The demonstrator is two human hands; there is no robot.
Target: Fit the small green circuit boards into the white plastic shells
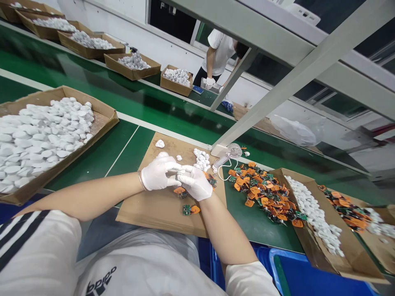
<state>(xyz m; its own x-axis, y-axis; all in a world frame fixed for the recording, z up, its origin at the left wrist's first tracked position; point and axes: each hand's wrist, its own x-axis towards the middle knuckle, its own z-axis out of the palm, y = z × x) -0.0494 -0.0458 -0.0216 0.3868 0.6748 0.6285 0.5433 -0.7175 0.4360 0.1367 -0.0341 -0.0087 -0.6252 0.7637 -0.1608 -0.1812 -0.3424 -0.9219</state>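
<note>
My left hand (158,172) and my right hand (198,184), both in white gloves, meet over a brown cardboard sheet (148,205). Their fingers are closed around a small circuit board (178,176), mostly hidden by the fingertips; a white piece may be held with it. Just below the hands lie an orange part with a circuit board (180,191) and a green board (187,210) joined to an orange part (195,209). A pile of white plastic pieces (202,159) sits beyond my right hand, with a few loose white pieces (159,143) farther left.
A large carton of white pieces (46,135) stands left. At right are a heap of orange parts with boards (262,189) and a carton (354,259). A clear handheld fan (233,151) stands beyond the sheet. A co-worker (220,49) is across the green line, behind several cartons (135,73).
</note>
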